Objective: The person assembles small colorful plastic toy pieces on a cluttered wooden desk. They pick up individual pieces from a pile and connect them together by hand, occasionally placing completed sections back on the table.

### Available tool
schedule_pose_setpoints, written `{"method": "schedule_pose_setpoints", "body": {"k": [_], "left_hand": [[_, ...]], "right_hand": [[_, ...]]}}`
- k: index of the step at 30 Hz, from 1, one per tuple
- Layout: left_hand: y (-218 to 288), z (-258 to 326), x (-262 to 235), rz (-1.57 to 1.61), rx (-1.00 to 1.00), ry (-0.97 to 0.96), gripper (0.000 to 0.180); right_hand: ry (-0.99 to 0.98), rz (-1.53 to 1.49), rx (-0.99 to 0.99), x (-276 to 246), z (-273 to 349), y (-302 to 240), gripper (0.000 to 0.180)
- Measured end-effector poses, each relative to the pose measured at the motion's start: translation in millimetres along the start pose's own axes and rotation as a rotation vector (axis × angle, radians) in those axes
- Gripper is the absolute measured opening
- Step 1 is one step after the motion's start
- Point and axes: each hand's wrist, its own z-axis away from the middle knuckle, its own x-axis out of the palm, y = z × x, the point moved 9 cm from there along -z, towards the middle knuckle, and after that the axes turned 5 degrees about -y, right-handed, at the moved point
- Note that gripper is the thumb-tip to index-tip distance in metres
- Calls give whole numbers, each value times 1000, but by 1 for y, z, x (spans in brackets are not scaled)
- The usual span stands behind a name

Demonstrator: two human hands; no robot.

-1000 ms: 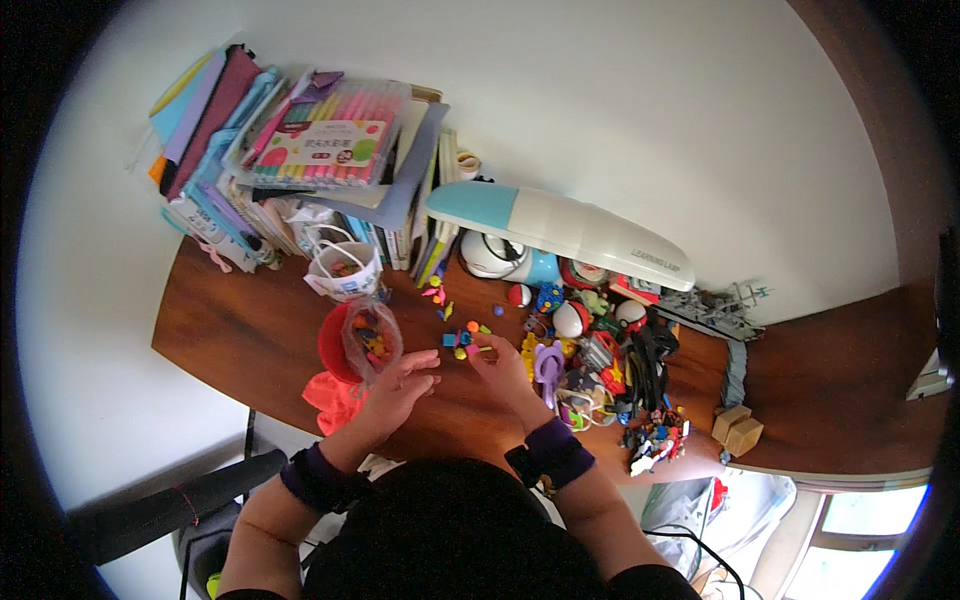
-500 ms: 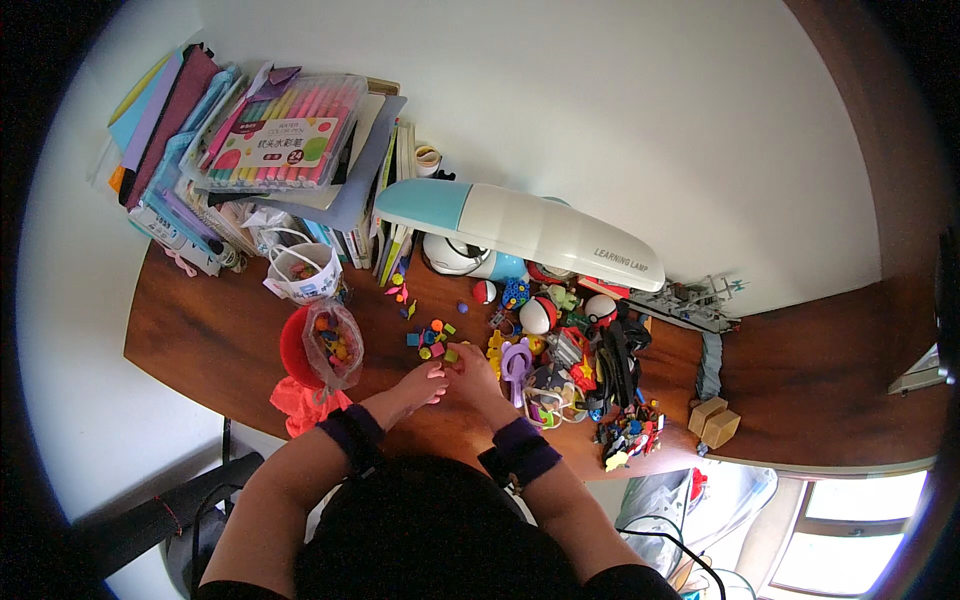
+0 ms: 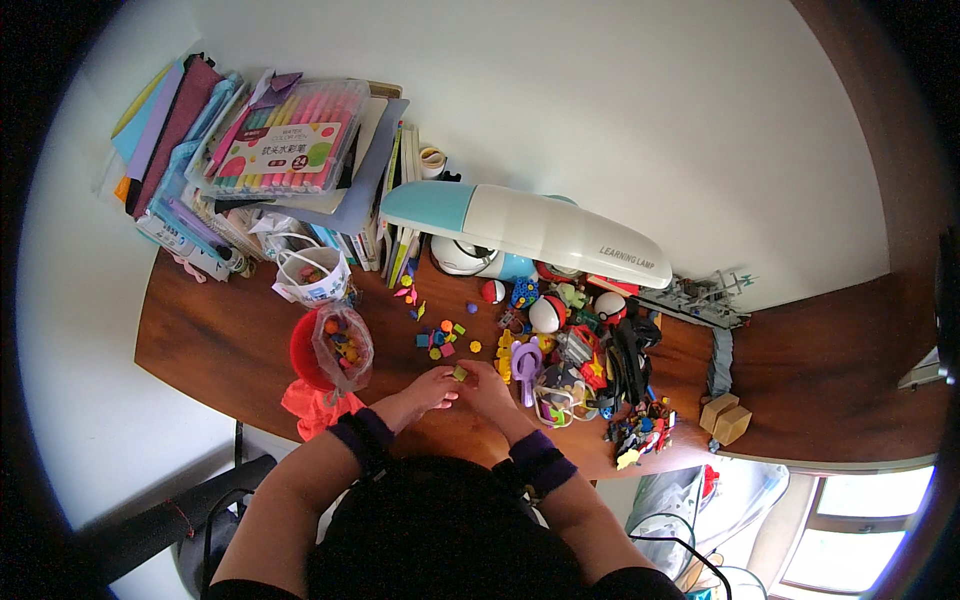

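Observation:
Close above the near part of the desk, my two hands meet around a small yellow-green block (image 3: 459, 374). The fingers of my right hand (image 3: 487, 390) are bent and pinch it from the right. On its other side my left hand (image 3: 428, 391) has its fingers drawn together, with the fingertips at the block. Just beyond my hands lies a loose group of small pieces, among them a blue block (image 3: 422, 341), a pink block (image 3: 447, 349) and a yellow piece (image 3: 476, 346).
Left of my hands stands a red container (image 3: 305, 350) with a clear bag of small toys, beside a white bucket (image 3: 318, 292). A toy pile with a purple toy (image 3: 526, 362) lies at right. Behind stand a lamp (image 3: 540, 228) and a marker case (image 3: 290, 140).
My right hand has drawn back toward me with the yellow-green block, bringing it up against my left fingertips. A yellow piece on the desk has come into sight. The whole view has shifted slightly.

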Motion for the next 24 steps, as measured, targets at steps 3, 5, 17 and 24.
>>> {"method": "schedule_pose_setpoints", "body": {"k": [3,5,17,24], "left_hand": [[14,14,9,-31,5,-60,60],[18,18,9,-15,21,-60,54],[87,119,10,29,366,-50,39],[101,183,-26,149,474,66,39]], "right_hand": [[-18,-6,30,-7,3,-12,45],[-35,-52,60,-12,7,-26,44],[-13,-234,-174,-30,4,-115,38],[-102,-303,-375,-11,-5,-187,39]]}}
